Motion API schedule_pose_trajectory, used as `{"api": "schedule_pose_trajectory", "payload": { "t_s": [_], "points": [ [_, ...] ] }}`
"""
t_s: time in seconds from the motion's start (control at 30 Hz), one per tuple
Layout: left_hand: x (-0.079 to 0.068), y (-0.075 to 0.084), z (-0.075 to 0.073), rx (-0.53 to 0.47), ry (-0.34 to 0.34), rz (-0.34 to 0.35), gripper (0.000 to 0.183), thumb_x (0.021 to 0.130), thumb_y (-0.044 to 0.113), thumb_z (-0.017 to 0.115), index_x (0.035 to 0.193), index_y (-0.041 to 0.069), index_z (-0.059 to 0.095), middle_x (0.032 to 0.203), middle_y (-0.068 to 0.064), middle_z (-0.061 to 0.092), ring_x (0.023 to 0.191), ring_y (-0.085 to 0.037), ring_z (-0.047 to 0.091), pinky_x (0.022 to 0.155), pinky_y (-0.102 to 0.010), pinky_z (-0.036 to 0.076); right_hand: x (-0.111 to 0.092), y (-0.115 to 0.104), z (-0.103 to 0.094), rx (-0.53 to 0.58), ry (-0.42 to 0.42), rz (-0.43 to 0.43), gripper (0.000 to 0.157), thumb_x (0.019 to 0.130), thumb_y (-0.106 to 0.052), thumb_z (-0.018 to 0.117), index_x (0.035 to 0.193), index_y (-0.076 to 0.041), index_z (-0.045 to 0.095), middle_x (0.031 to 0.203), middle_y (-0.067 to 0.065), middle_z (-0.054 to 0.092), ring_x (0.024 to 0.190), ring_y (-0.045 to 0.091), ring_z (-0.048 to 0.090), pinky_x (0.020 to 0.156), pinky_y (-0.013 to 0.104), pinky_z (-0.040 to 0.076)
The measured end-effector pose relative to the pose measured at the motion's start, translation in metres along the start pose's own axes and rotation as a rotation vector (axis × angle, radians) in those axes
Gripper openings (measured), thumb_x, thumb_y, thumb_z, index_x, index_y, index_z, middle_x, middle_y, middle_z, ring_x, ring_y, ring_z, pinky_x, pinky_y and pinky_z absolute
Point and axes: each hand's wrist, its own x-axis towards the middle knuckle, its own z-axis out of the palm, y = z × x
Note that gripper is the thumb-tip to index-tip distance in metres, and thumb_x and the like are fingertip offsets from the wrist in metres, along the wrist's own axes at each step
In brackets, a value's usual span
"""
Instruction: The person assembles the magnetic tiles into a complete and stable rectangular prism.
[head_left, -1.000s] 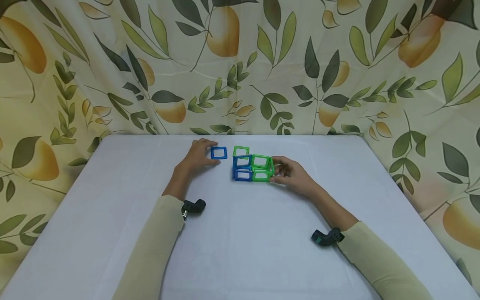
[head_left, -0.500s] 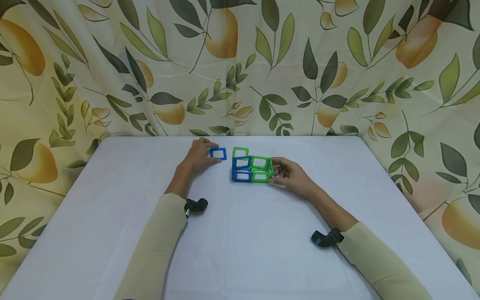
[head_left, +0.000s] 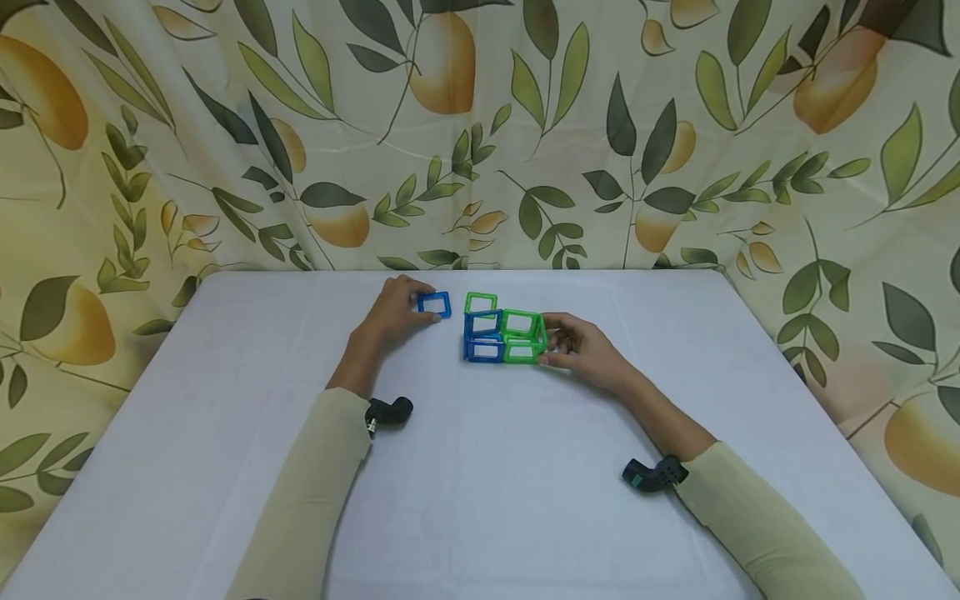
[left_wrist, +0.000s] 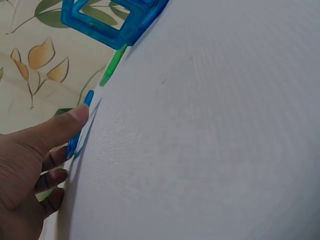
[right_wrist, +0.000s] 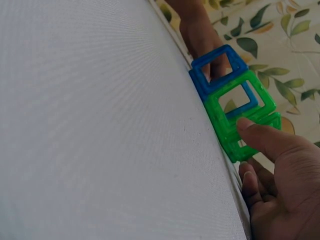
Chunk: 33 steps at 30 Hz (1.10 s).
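In the head view my left hand (head_left: pixel 394 308) pinches a loose blue square magnetic tile (head_left: pixel 444 304) between thumb and fingers. The left wrist view shows that blue tile (left_wrist: pixel 73 145) nearly edge-on, the thumb at its upper end. To its right stands a boxy structure of joined magnetic tiles (head_left: pixel 486 362), blue on the left and green on the right. My right hand (head_left: pixel 585 348) holds the structure's right end. In the right wrist view its thumb lies on a green tile (right_wrist: pixel 216 112); the other fingers are partly hidden behind.
A flat green square tile (head_left: pixel 482 295) lies behind the structure, partly covered by it. White cloth covers the table (head_left: pixel 480 483). A fruit-and-leaf patterned curtain (head_left: pixel 480 192) hangs close behind the far edge.
The loose blue tile has shifted slightly left and tilted a little in my left hand. My right hand and the structure stay in place.
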Motion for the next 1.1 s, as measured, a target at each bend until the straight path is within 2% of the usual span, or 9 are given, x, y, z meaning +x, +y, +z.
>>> {"api": "schedule_pose_trajectory", "payload": {
  "t_s": [0.3, 0.63, 0.87, 1.1],
  "points": [
    [-0.004, 0.003, -0.007, -0.014, -0.008, 0.114, 0.053, 0.093, 0.027, 0.083, 0.141, 0.012, 0.067, 0.141, -0.012, 0.054, 0.127, -0.031, 0.048, 0.109, -0.047, 0.044, 0.001, 0.0, 0.0, 0.008, -0.005, 0.011, 0.067, 0.088, -0.008, 0.086, 0.148, -0.001, 0.055, 0.115, 0.014, 0.063, 0.097, 0.03, 0.055, 0.073, 0.025, 0.046],
    [-0.014, 0.022, -0.015, -0.033, 0.03, 0.201, 0.053, 0.092, 0.03, 0.085, 0.138, 0.01, 0.069, 0.134, -0.012, 0.057, 0.123, -0.031, 0.049, 0.097, -0.047, 0.049, 0.0, -0.002, -0.001, 0.01, -0.007, 0.011, 0.069, 0.088, -0.007, 0.085, 0.148, 0.0, 0.054, 0.118, 0.017, 0.063, 0.099, 0.031, 0.055, 0.074, 0.024, 0.046],
    [-0.021, 0.034, -0.017, -0.051, 0.037, 0.271, 0.054, 0.09, 0.031, 0.086, 0.136, 0.008, 0.07, 0.131, -0.011, 0.061, 0.12, -0.031, 0.051, 0.096, -0.047, 0.048, 0.0, 0.0, -0.001, 0.009, -0.007, 0.011, 0.067, 0.088, -0.007, 0.085, 0.148, -0.001, 0.054, 0.118, 0.016, 0.064, 0.098, 0.03, 0.056, 0.074, 0.024, 0.046],
    [-0.027, 0.044, -0.016, -0.069, 0.047, 0.3, 0.052, 0.089, 0.03, 0.087, 0.132, 0.007, 0.071, 0.127, -0.01, 0.062, 0.117, -0.03, 0.052, 0.094, -0.046, 0.048, 0.0, -0.002, -0.001, 0.017, -0.01, 0.007, 0.068, 0.088, -0.006, 0.085, 0.149, 0.0, 0.053, 0.118, 0.017, 0.064, 0.098, 0.031, 0.056, 0.074, 0.024, 0.046]
  ]
}}
